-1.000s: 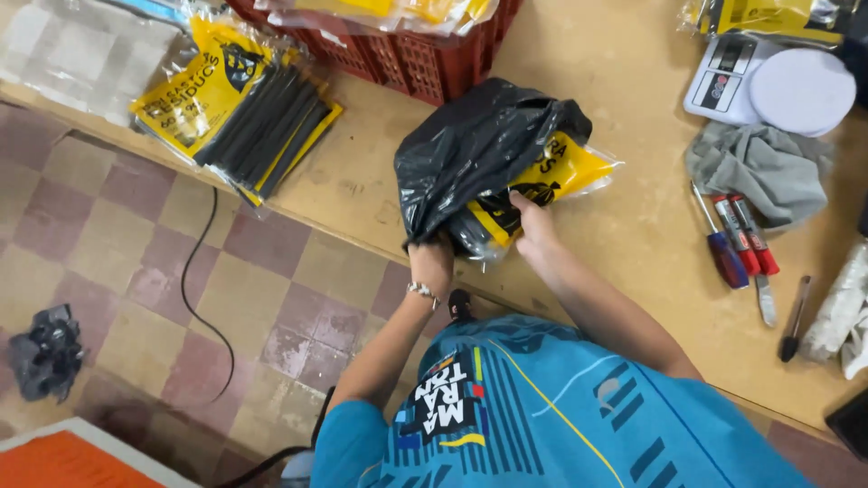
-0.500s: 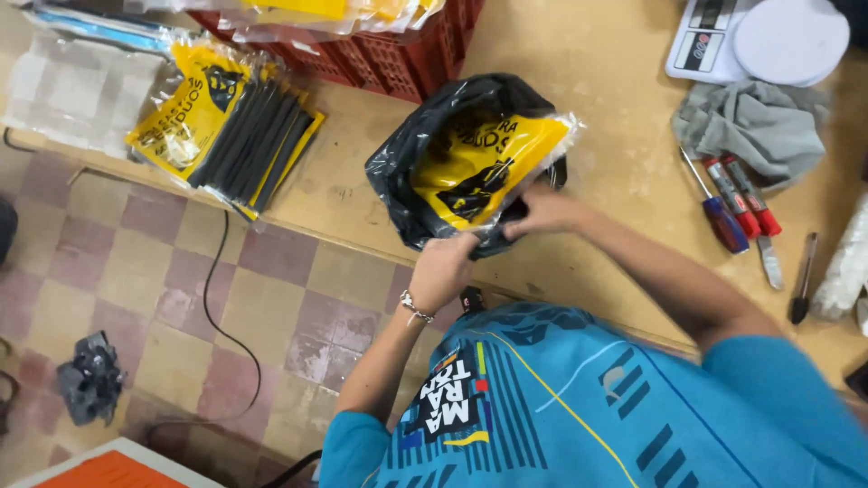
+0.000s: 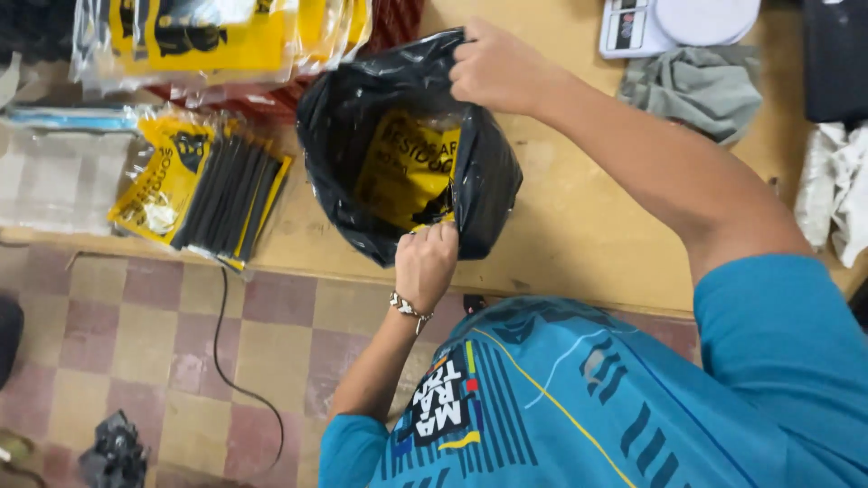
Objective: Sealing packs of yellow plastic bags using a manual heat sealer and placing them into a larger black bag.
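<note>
A black plastic bag (image 3: 488, 181) stands open on the wooden table (image 3: 588, 235), its mouth facing up. Inside lies a yellow clear-wrapped packet (image 3: 407, 172). My left hand (image 3: 427, 264), with a bracelet at the wrist, pinches the bag's near rim at the table edge. My right hand (image 3: 495, 67) grips the far rim and holds it up, so the bag's mouth is stretched wide between both hands.
A yellow packet of black strips (image 3: 203, 190) lies left of the bag. A red crate (image 3: 271, 90) with more yellow packets sits at the back left. A scale (image 3: 674, 23), a grey cloth (image 3: 696, 86) and a white cloth (image 3: 836, 190) are at the right. A black cable (image 3: 226, 361) crosses the checkered floor.
The yellow packet went from sticking out of the bag to lying down inside it. My hands moved apart to the bag's rims, pulling its mouth open.
</note>
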